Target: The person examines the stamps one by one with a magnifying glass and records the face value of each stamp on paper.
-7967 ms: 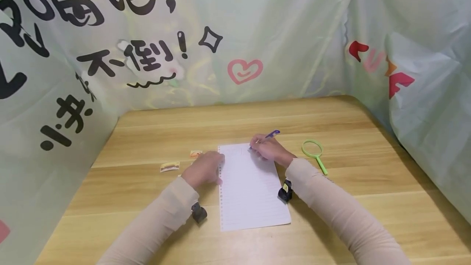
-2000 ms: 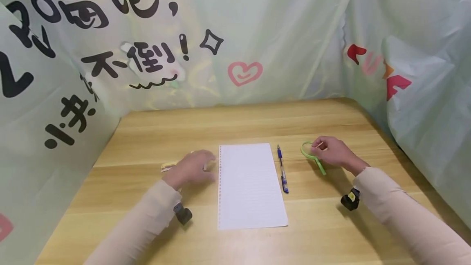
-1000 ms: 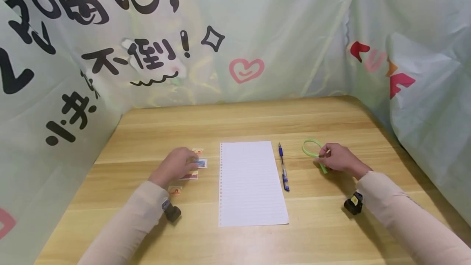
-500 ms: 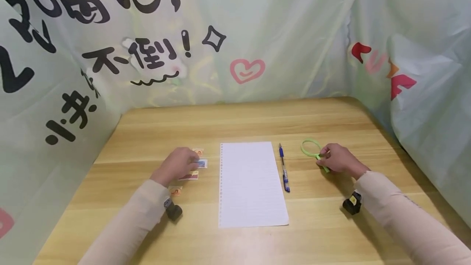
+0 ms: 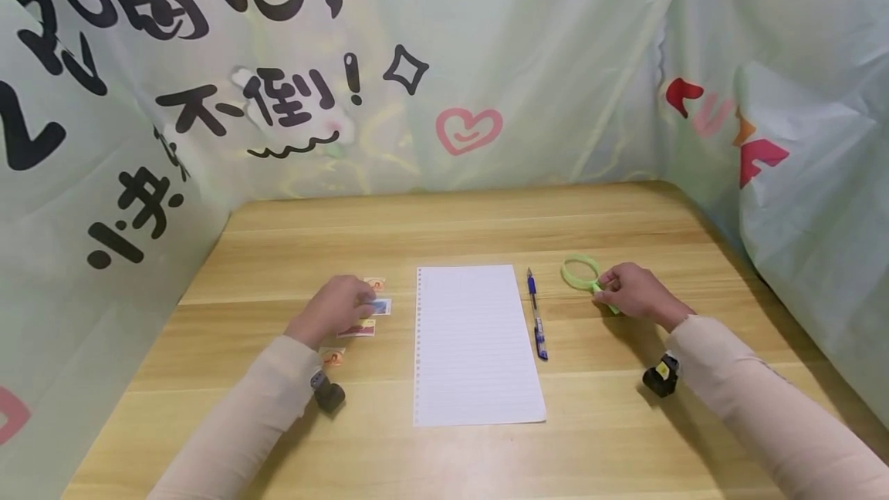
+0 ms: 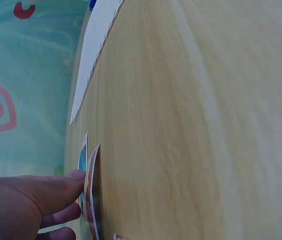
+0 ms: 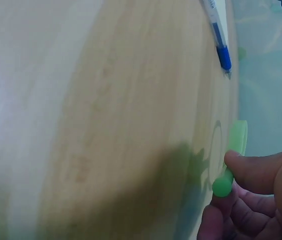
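My right hand [image 5: 637, 291] [image 7: 266, 190] pinches the handle of the green magnifying glass [image 5: 579, 273] [image 7: 238, 137]. In the right wrist view its ring is raised, with a round shadow on the tabletop. At the left, my left hand [image 5: 333, 309] [image 6: 28, 202] rests with relaxed fingers at the left end of a small blue picture card [image 5: 383, 307] [image 6: 82, 156]. An orange card [image 5: 376, 283] lies behind it, a yellow and dark red card [image 5: 359, 328] [image 6: 92, 192] in front, and another orange card [image 5: 333, 356] nearer the left wrist.
A lined sheet [image 5: 475, 346] [image 6: 92, 52] with holes down its left edge lies mid-table. To its right is a blue pen [image 5: 537, 319] [image 7: 218, 32], tip pointing away. Printed cloth [image 5: 542, 76] hangs behind and beside the wooden table [image 5: 472, 465].
My right hand has gone from writing to holding the magnifying glass, now lifted and shifted slightly left. The pen lies beside the sheet. My left hand has moved left from the sheet to the cards.
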`<state>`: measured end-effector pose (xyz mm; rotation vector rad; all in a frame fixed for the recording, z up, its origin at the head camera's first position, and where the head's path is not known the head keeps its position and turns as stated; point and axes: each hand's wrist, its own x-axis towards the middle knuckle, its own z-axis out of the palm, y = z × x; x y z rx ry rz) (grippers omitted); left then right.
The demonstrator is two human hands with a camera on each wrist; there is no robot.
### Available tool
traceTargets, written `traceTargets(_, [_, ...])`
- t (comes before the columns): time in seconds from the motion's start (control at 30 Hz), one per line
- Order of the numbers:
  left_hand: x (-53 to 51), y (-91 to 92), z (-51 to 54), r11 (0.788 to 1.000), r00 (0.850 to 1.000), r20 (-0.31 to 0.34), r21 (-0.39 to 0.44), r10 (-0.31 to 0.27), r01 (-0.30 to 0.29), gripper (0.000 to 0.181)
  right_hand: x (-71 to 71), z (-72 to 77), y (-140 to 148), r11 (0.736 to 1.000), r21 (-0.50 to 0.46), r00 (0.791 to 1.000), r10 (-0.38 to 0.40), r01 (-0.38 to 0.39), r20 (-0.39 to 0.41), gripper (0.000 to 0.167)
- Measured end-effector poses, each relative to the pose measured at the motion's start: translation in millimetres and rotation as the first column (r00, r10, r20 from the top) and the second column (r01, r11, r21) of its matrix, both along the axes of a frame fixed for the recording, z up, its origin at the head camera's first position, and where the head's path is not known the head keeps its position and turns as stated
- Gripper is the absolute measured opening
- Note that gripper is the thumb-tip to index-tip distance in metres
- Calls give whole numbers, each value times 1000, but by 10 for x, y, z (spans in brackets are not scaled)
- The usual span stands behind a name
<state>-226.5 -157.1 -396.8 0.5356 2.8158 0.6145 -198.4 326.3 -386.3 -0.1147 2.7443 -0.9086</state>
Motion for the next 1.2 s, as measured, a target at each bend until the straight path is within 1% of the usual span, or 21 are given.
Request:
traceTargets(0.13, [-1, -4, -1, 1000, 1000, 1, 6, 1, -1, 21, -16, 49, -56, 1000, 4, 1000, 18, -18, -26, 33])
traceTargets(0.3, [-1, -5, 2, 1000, 1000, 14, 15, 6, -6, 19, -60, 84, -162, 999, 0, 996, 49, -49, -72, 26])
traceTargets(0.4, [5, -8, -2, 1000, 1000, 2, 16, 3, -3, 13, -78, 99, -258, 998, -12, 994, 58, -59, -94, 22])
traceTargets(0.53, [21, -27, -27, 1000, 1000, -14, 3, -14, 14, 7, -92, 105, -407, 996, -24, 992, 88, -91, -90, 20])
traceTargets(0.63, [15, -31, -46, 1000, 999, -33, -1, -30, 30, 7, -114, 123, -515, 993, -22, 989, 110, -112, -99, 19])
traceTargets(0.7, [-2, -26, -54, 1000, 998, -48, -4, -28, 28, 8, -139, 145, -582, 992, -21, 986, 120, -123, -114, 18])
traceTargets(0.8, [-17, -18, -52, 1000, 998, -55, -16, -19, 18, 11, -174, 164, -679, 988, -3, 976, 154, -156, -153, 17])
traceTargets(0.93, [-17, -9, -32, 1000, 1000, -20, -13, -6, 5, 12, -214, 159, -805, 979, 18, 959, 203, -204, -199, 15])
traceTargets(1.0, [-14, -5, -21, 1000, 1000, -10, -11, -4, 4, 12, -227, 150, -868, 976, 20, 954, 217, -218, -208, 13])
traceTargets(1.1, [-10, -6, -9, 1000, 1000, -12, -12, -12, 12, 12, -240, 131, -970, 972, 13, 950, 230, -233, -209, 12])
traceTargets(1.2, [-5, -7, -6, 1000, 1000, -9, -12, -8, 8, 13, -244, 111, -1069, 970, -3, 951, 237, -242, -198, 14])
